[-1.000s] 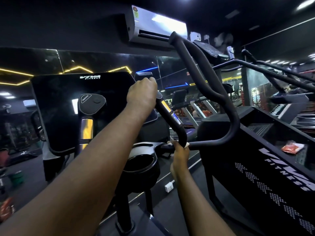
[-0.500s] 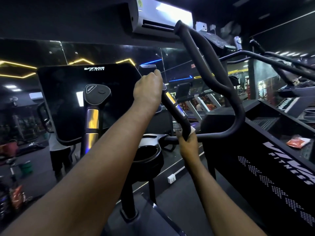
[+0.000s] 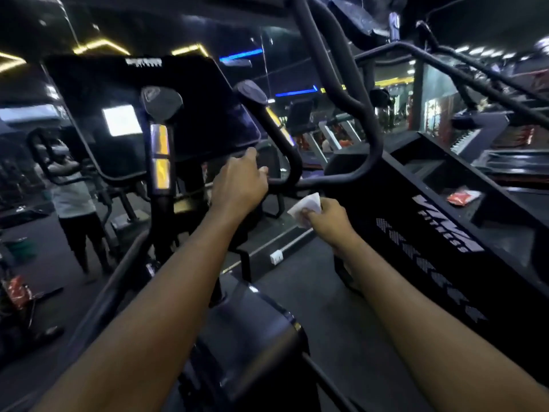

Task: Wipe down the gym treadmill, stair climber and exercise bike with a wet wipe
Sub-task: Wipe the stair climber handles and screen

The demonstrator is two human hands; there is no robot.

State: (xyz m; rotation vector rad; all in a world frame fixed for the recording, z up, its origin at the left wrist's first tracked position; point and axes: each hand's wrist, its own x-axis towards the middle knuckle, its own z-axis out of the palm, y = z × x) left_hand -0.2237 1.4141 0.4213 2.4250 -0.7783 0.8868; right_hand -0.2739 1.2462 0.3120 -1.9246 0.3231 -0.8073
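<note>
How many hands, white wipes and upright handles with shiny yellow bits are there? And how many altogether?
Hands: 2 (left hand, right hand)
White wipes: 1 (wipe, pinched in the right hand)
Handles with shiny yellow bits: 2 (left handle, right handle)
Total: 5

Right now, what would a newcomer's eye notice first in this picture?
The white wipe, pinched in the right hand at the centre, stands out against the dark gym. Beside it, the left hand is at the black handlebar. A red packet lies on the stair climber at the right.
</note>
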